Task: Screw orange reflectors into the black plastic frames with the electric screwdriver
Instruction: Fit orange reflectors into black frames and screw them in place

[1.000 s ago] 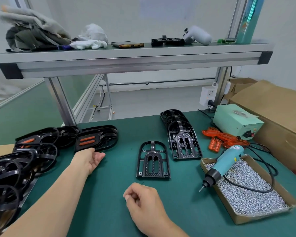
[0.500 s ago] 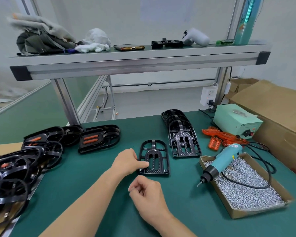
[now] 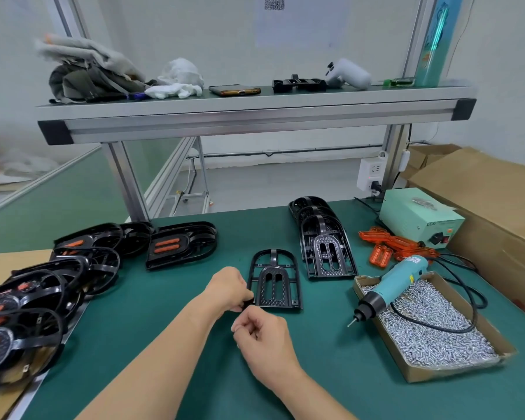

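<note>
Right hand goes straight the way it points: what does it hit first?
Likely the left hand, right ahead of the right hand, gripping the near left corner of the black frame. The gap looks tiny; depth is unclear.

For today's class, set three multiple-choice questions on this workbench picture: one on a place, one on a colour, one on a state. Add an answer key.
1. Where does the electric screwdriver lie?
A. On the upper shelf
B. Across the cardboard tray of screws
C. In a hand

2. What colour is its body?
A. Red
B. Teal
C. Yellow

3. What state is the lone frame in?
A. Reflector fitted
B. Standing on edge
C. Flat, slots empty

Key: 1 B, it rests on the tray's rim and screws; 2 B, teal casing, black nose; 3 C, no orange shows in its two slots.
</note>
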